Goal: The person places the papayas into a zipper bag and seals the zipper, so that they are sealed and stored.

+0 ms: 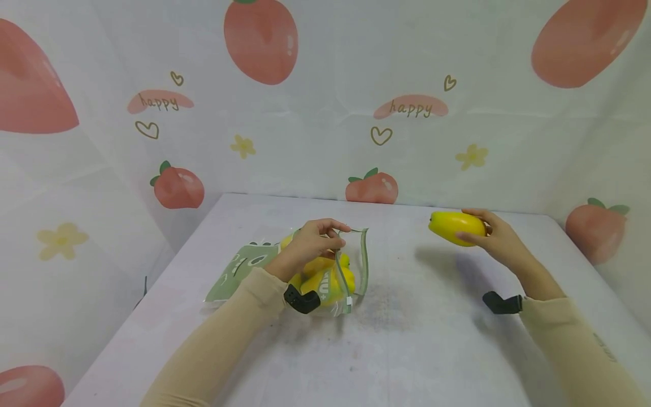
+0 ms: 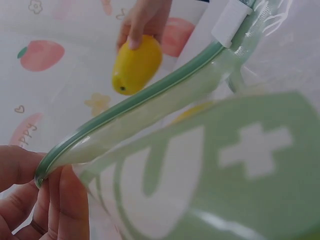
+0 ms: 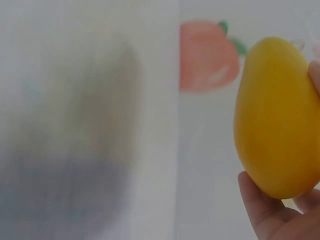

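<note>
A clear zip bag [image 1: 239, 276] with a green cartoon print lies on the left half of the table, its mouth facing right and standing apart. Several yellow fruits [image 1: 350, 278] are inside, partly hidden by the print and my left hand [image 1: 311, 246]. That hand pinches the bag's green zip edge [image 2: 132, 102] between thumb and fingers, as the left wrist view shows. A white slider [image 2: 231, 22] sits on the zip. To the right, my right hand [image 1: 500, 240] grips a yellow mango [image 1: 454, 227] above the table, apart from the bag.
The white table [image 1: 407, 350] meets a fruit-printed cloth backdrop [image 1: 315, 130] at its back edge, with cloth also on both sides. Black wrist cameras [image 1: 303, 299] stick out from both sleeves.
</note>
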`<state>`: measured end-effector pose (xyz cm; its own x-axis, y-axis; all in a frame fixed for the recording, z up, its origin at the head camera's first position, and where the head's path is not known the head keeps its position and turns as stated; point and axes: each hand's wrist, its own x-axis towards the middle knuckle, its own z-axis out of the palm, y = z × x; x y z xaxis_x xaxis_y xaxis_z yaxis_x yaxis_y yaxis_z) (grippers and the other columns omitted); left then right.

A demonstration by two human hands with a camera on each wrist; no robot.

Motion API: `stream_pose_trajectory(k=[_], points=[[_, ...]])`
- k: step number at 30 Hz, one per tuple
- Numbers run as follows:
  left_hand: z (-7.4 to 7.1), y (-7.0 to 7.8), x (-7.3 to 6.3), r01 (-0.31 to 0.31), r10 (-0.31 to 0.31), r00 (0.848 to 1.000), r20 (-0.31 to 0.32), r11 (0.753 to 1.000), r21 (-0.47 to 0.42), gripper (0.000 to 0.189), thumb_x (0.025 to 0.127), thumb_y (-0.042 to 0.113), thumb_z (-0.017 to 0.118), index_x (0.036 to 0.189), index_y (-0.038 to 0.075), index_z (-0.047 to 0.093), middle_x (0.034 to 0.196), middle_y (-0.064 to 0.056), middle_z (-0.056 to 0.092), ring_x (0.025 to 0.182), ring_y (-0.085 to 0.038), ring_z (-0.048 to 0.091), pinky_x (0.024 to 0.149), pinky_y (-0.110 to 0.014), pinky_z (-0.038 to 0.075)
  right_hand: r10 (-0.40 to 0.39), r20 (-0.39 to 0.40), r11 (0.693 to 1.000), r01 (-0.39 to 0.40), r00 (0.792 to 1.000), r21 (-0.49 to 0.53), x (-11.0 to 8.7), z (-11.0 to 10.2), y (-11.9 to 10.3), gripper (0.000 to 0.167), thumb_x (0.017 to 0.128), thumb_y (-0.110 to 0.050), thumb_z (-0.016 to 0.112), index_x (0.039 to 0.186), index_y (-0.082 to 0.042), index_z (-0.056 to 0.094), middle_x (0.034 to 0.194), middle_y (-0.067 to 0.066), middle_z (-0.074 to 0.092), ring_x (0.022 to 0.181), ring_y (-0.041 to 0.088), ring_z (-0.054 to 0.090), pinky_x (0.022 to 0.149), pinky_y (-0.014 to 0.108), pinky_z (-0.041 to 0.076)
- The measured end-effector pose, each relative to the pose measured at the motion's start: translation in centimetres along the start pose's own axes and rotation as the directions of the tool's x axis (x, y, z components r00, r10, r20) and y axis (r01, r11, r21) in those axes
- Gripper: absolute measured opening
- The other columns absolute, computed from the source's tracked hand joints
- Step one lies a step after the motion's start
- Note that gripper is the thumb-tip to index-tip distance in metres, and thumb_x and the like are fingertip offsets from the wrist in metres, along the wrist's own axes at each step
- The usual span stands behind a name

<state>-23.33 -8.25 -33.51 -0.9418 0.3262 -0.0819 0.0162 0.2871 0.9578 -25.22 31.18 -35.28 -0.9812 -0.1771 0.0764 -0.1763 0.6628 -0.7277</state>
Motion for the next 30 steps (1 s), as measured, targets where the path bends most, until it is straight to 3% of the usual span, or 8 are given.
stream_pose_trajectory(k=[4, 8, 10, 17, 24, 30], points=[[0.0, -0.1, 0.1, 0.005, -0.005, 1.0, -0.003, 1.0, 0.0, 0.029, 0.089, 0.006, 0.063, 0.117, 0.01, 0.066, 0.085, -0.004, 0.058, 0.074, -0.018, 0.058, 0.071, -0.03, 0.058, -0.064, -0.044, 0.997, 0.066, 0.997, 0.048, -0.3, 0.8, -2.0, 0.064, 0.095, -0.031, 0.061, 0.148, -0.007, 0.034, 0.141, 0.023, 0.04, 0.11, 0.029, 0.053, 0.074, 0.007, 0.045], [0.0, -0.1, 0.1, 0.007, -0.007, 1.0, -0.002, 1.0, 0.0, 0.028, 0.089, 0.007, 0.063, 0.117, 0.01, 0.066, 0.085, -0.004, 0.058, 0.074, -0.017, 0.059, 0.071, -0.03, 0.058, -0.132, -0.085, 0.984, 0.141, 0.988, 0.105, -0.7, 1.8, -3.7, 0.06, 0.095, -0.025, 0.062, 0.146, -0.007, 0.037, 0.135, 0.015, 0.043, 0.097, 0.003, 0.055, 0.075, 0.007, 0.048], [0.0, -0.1, 0.1, 0.012, -0.012, 1.0, -0.002, 1.0, -0.003, 0.028, 0.089, 0.007, 0.063, 0.116, 0.011, 0.067, 0.085, -0.004, 0.058, 0.074, -0.017, 0.059, 0.071, -0.03, 0.058, -0.157, -0.097, 0.976, 0.17, 0.983, 0.137, -0.9, 2.4, -4.4, 0.059, 0.094, -0.022, 0.063, 0.146, -0.008, 0.039, 0.133, 0.01, 0.044, 0.095, -0.003, 0.055, 0.076, 0.008, 0.049], [0.0, -0.1, 0.1, 0.024, -0.024, 1.0, -0.006, 1.0, 0.0, 0.029, 0.088, 0.007, 0.064, 0.116, 0.011, 0.067, 0.085, -0.004, 0.059, 0.074, -0.018, 0.06, 0.071, -0.03, 0.058, -0.215, -0.113, 0.948, 0.235, 0.97, 0.214, -2.1, 4.1, -7.2, 0.058, 0.091, -0.017, 0.067, 0.144, -0.013, 0.043, 0.126, -0.002, 0.047, 0.096, 0.003, 0.058, 0.078, 0.011, 0.052], [0.0, 0.0, 0.0, 0.038, -0.038, 0.999, -0.016, 0.999, 0.003, 0.028, 0.088, 0.008, 0.064, 0.116, 0.012, 0.067, 0.086, -0.005, 0.059, 0.076, -0.018, 0.06, 0.071, -0.03, 0.058, -0.251, -0.093, 0.938, 0.266, 0.963, 0.221, -3.1, 6.1, -9.3, 0.056, 0.089, -0.015, 0.07, 0.14, -0.011, 0.047, 0.131, 0.006, 0.048, 0.098, 0.008, 0.056, 0.077, 0.015, 0.054], [0.0, -0.1, 0.1, 0.028, -0.028, 1.0, -0.013, 1.0, 0.004, 0.028, 0.088, 0.008, 0.064, 0.116, 0.012, 0.067, 0.086, -0.005, 0.059, 0.076, -0.018, 0.06, 0.072, -0.031, 0.058, -0.227, -0.031, 0.945, 0.228, 0.973, 0.235, -3.8, 7.8, -10.2, 0.059, 0.086, -0.021, 0.073, 0.139, -0.016, 0.048, 0.132, 0.009, 0.05, 0.1, 0.022, 0.055, 0.076, 0.019, 0.055]])
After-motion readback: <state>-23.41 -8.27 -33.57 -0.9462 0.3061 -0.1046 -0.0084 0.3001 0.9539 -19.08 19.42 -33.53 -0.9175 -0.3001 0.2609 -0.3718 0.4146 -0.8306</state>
